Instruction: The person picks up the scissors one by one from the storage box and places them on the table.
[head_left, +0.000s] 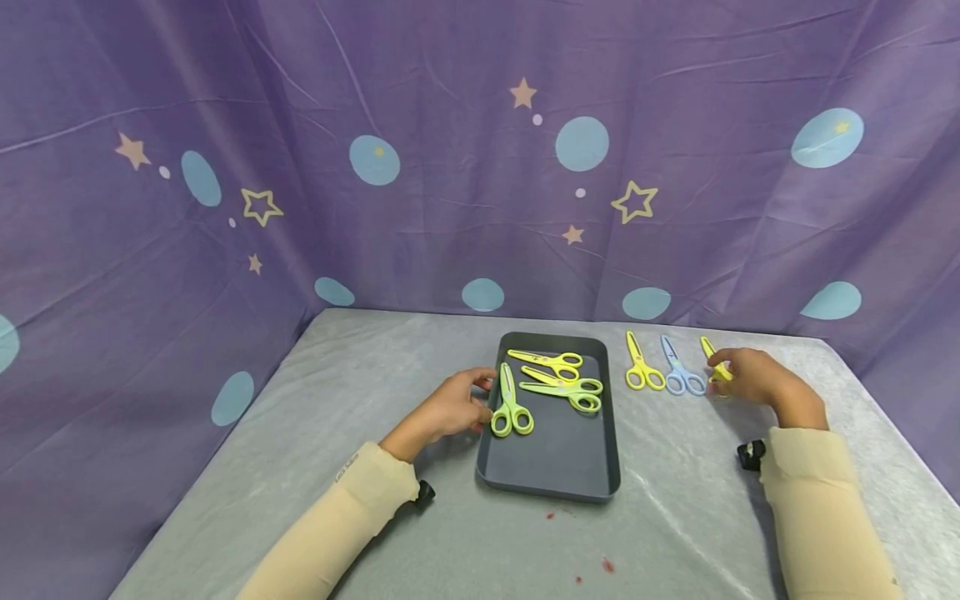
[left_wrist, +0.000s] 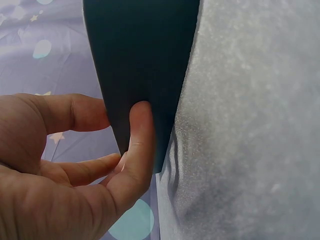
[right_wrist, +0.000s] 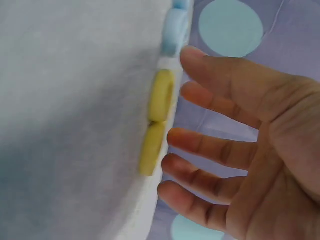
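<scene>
My left hand [head_left: 454, 405] touches the left wall of the dark grey tray [head_left: 553, 487]; in the left wrist view its fingertips rest against the outer wall and edge. Inside the tray lie green scissors [head_left: 507, 400] pointing away, and yellow scissors [head_left: 545, 360], more yellow scissors [head_left: 552, 377] and light green scissors [head_left: 561, 388] pointing left, the last two overlapping. At the right, my right hand [head_left: 756, 379] reaches over yellow scissors [head_left: 707, 347], partly covering their handles. In the right wrist view its fingers are spread beside the yellow handles [right_wrist: 161, 97], apart from them.
Blue scissors [head_left: 679, 367] and yellow scissors [head_left: 640, 362] lie between the tray and my right hand. The grey cloth-covered table [head_left: 675, 533] has small red marks near the front. A purple curtain [head_left: 450, 108] with stars stands behind and at the sides.
</scene>
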